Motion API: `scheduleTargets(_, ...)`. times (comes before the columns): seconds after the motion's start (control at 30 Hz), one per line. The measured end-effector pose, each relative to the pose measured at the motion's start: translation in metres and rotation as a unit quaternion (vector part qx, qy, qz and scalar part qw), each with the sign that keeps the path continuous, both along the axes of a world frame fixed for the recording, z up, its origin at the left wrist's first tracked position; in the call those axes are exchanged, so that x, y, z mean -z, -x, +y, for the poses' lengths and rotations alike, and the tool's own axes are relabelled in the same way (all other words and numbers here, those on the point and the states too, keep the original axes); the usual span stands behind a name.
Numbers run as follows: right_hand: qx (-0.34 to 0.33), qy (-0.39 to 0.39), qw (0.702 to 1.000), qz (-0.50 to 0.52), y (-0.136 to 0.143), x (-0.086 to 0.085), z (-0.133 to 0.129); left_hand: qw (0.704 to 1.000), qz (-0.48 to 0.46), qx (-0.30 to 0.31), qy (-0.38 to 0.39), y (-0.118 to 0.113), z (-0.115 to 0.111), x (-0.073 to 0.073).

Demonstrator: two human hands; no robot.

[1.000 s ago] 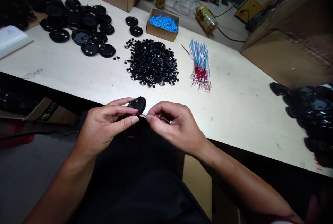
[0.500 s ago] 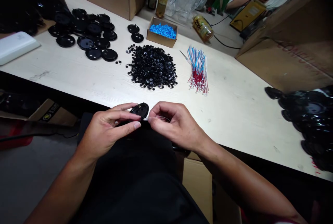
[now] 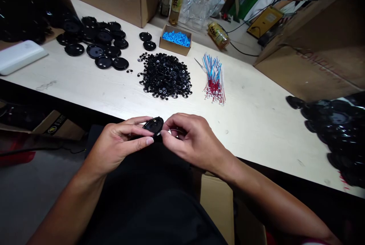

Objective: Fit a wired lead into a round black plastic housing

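My left hand (image 3: 122, 140) grips a round black plastic disc (image 3: 154, 125) by its edge, tilted above the table's front edge. Close against the disc's right side, my right hand (image 3: 189, 136) pinches a thin wire (image 3: 177, 130), most of it hidden by the fingers. Beyond the hands lies a pile of small black parts (image 3: 167, 76). To its right is a bundle of blue, white and red wires (image 3: 214, 79), with tweezers (image 3: 199, 63) beside it.
Black discs (image 3: 97, 50) lie at the back left near a white case (image 3: 21, 57). A small box of blue pieces (image 3: 175, 48), bottles (image 3: 218, 35) and cartons stand behind. More black discs (image 3: 339, 123) are heaped at right. Part of another person shows at the top right.
The view has shifted slightly. My right fingertips remain at the disc's lower right edge, and the wire between them shows at a slightly different angle.
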State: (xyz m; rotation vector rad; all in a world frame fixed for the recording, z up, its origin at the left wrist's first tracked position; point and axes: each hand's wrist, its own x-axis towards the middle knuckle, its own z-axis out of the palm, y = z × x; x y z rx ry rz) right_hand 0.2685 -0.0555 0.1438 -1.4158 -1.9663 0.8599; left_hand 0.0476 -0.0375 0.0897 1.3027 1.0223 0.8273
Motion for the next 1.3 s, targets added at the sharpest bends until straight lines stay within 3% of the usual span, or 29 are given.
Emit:
scheduleTargets(0.2, 0.009, -0.051, 0.998, -0.043, 0.001, -0.003, -0.006, 1.0, -0.024, -0.004, 0.02, 0.001, -0.002, -0.001)
scheduleTargets(0.47, 0.013, -0.034, 0.997, -0.074, 0.0, -0.007, -0.009, 0.998, -0.047, 0.01, 0.043, 0.004, -0.003, 0.001)
scheduleTargets(0.9, -0.039, 0.152, 0.988, 0.002, -0.013, -0.012, 0.009, 0.995, -0.053, 0.049, 0.069, 0.011, -0.004, 0.004)
scheduleTargets(1.3, -0.044, 0.202, 0.978, 0.026, -0.016, -0.008, 0.014, 0.989, -0.059, 0.094, 0.095, 0.021, -0.001, 0.008)
